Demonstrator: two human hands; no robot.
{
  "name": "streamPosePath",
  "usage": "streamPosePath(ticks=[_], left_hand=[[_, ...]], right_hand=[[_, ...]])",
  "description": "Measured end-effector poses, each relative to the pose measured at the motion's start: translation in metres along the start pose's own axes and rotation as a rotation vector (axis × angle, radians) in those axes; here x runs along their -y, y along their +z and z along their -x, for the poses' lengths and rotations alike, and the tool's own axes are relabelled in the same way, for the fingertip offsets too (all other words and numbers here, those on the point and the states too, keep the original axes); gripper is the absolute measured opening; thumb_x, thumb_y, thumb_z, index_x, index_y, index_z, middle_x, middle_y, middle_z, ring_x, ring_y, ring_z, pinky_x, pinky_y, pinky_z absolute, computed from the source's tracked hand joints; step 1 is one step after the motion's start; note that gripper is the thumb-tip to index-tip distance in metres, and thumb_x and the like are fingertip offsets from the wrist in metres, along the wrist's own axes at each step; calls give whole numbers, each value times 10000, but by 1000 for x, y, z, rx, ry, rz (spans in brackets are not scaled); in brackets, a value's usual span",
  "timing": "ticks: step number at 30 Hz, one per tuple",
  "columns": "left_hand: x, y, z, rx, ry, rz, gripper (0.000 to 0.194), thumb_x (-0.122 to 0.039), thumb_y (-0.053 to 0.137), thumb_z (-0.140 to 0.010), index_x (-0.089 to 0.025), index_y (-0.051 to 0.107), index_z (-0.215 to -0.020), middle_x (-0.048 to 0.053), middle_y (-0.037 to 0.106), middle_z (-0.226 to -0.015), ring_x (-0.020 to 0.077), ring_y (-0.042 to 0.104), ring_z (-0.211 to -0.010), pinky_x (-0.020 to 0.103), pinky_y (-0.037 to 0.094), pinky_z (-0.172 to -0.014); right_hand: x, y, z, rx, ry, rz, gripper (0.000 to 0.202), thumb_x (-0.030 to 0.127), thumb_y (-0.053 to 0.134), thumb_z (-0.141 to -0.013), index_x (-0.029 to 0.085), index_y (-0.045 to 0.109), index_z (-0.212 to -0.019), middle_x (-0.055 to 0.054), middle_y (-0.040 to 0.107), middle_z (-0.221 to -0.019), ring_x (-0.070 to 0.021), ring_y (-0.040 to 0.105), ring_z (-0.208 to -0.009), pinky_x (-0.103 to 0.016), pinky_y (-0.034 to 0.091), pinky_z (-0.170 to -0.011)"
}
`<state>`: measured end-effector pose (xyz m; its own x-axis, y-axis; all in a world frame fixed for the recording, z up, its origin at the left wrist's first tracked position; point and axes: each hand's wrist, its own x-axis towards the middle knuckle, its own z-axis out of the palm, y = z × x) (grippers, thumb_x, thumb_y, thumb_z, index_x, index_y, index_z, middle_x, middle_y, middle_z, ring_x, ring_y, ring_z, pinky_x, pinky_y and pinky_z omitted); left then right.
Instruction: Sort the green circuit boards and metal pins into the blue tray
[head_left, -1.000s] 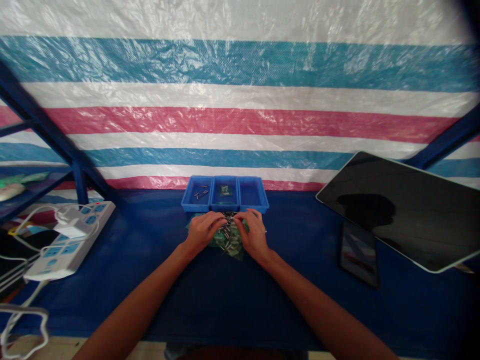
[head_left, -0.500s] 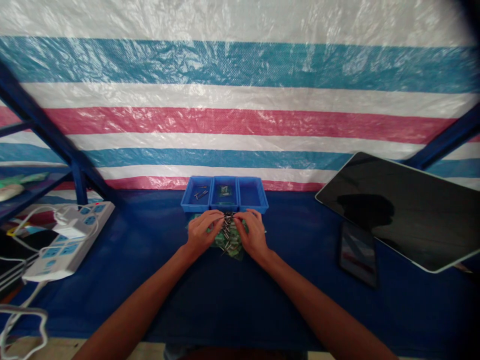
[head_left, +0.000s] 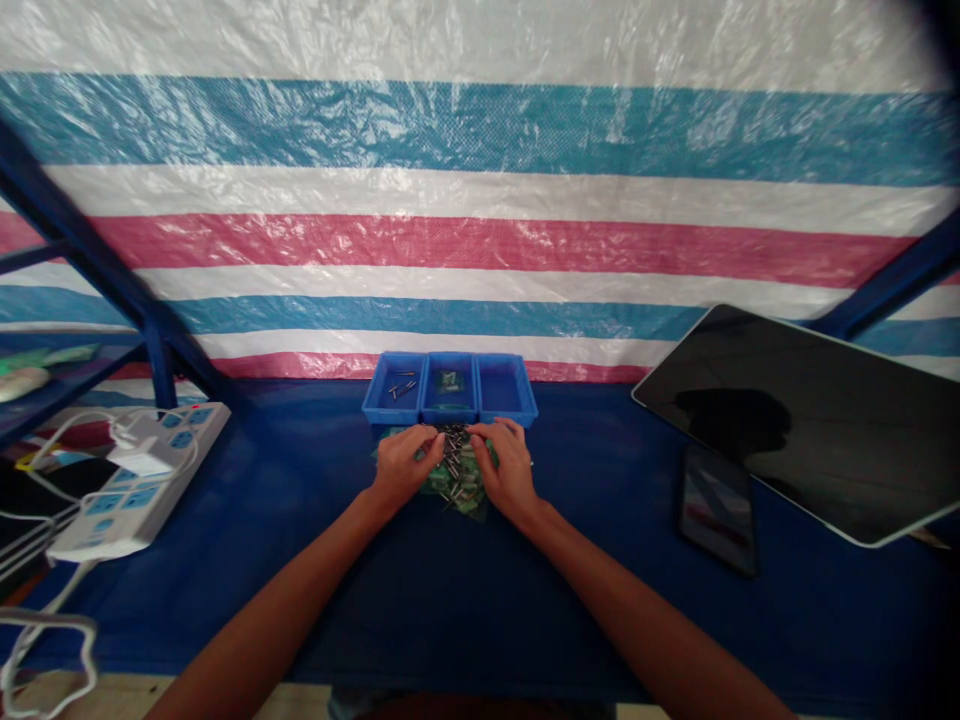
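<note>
My left hand (head_left: 406,464) is at the left side of a pile of screws (head_left: 454,452) and small green packets (head_left: 466,488), its thumb and fingers pinched together on something I cannot make out. Across the pile, my right hand (head_left: 507,466) has its fingertips at the screws; whether they hold one is too small to tell. Just behind the hands sits a blue three-part tray (head_left: 450,417). Several screws (head_left: 403,389) lie in its left compartment, a small clear packet (head_left: 450,381) is in the middle one, and nothing shows in the right one.
A white power strip (head_left: 142,500) with plugged-in cables lies on the left of the blue table (head_left: 450,600). On the right are a dark phone (head_left: 717,510) and a large black screen (head_left: 817,420). Blue frame bars rise at both sides before a striped sheet (head_left: 480,240).
My left hand's fingertips have drawn slightly left and curled in, away from my right fingertips. My right hand has barely moved. The tray's contents look the same.
</note>
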<state>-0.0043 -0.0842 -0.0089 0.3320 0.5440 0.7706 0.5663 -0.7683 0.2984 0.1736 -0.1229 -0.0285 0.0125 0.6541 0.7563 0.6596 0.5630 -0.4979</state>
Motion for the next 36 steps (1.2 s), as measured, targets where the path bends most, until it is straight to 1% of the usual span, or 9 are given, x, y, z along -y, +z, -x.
streamPosePath(ticks=[2, 7, 12, 18, 21, 26, 31, 34, 36], left_hand=[[0, 0, -1, 21, -6, 10, 154, -259, 548, -888, -167, 635, -800, -5, 661, -675, 92, 611, -596, 196, 480, -626], [1, -1, -3, 80, 20, 85, 176, -233, 513, -920, -173, 660, -996, 31, 693, -850, 113, 648, -760, 216, 509, -742], [5, 1, -2, 127, 43, 141, 179, -258, 553, -902, -195, 675, -1017, 37, 687, -872, 122, 642, -780, 229, 521, -750], [7, 5, -1, 83, 37, 132, 181, -327, 622, -855, -187, 669, -959, 24, 711, -823, 124, 666, -720, 222, 532, -706], [7, 5, -1, 71, 34, 121, 209, -357, 597, -868, -189, 672, -968, 24, 727, -831, 130, 685, -731, 220, 544, -740], [8, 5, 1, 119, -1, 115, 250, -355, 518, -915, -193, 657, -1046, 33, 735, -899, 127, 695, -728, 214, 548, -746], [8, 4, 1, 160, -13, 131, 279, -352, 466, -942, -189, 632, -1096, 7, 725, -781, 106, 674, -629, 187, 529, -670], [7, 4, 0, 171, -27, 120, 294, -366, 452, -947, -185, 630, -1095, -3, 710, -731, 98, 662, -601, 178, 515, -642], [7, 4, 1, 175, -22, 114, 306, -376, 442, -950, -178, 629, -1091, 0, 711, -735, 97, 659, -596, 175, 508, -623]], right_hand=[[0, 0, 0, 4, 4, -2, 167, 189, 454, -921, 224, 588, -1013, -32, 696, -944, -169, 634, -865, -424, 393, -963], [0, 0, 0, 16, 10, -4, 170, 173, 456, -915, 228, 591, -1004, -24, 695, -937, -163, 627, -858, -421, 389, -964], [1, -1, -1, 13, 11, 7, 167, 184, 448, -921, 228, 593, -990, -26, 695, -923, -165, 629, -844, -422, 387, -960], [2, -2, -1, 14, 7, 6, 169, 172, 452, -915, 225, 593, -993, -24, 696, -926, -162, 626, -852, -413, 389, -958], [1, -2, -1, 24, 9, 2, 173, 180, 446, -919, 224, 596, -993, -26, 696, -924, -161, 627, -847, -410, 393, -955], [2, -2, -2, 45, -17, -8, 168, 196, 475, -912, 230, 607, -1011, -31, 700, -947, -167, 629, -861, -416, 396, -952], [4, -1, -3, 115, -35, -20, 142, 230, 513, -904, 235, 631, -983, -23, 697, -880, -167, 623, -846, -410, 409, -936], [4, 0, -4, 130, -49, -28, 118, 239, 530, -901, 235, 641, -941, -20, 698, -872, -162, 621, -839, -408, 405, -945], [3, 1, -3, 132, -58, -33, 108, 242, 537, -900, 238, 643, -923, -17, 699, -876, -160, 619, -836, -408, 404, -949]])
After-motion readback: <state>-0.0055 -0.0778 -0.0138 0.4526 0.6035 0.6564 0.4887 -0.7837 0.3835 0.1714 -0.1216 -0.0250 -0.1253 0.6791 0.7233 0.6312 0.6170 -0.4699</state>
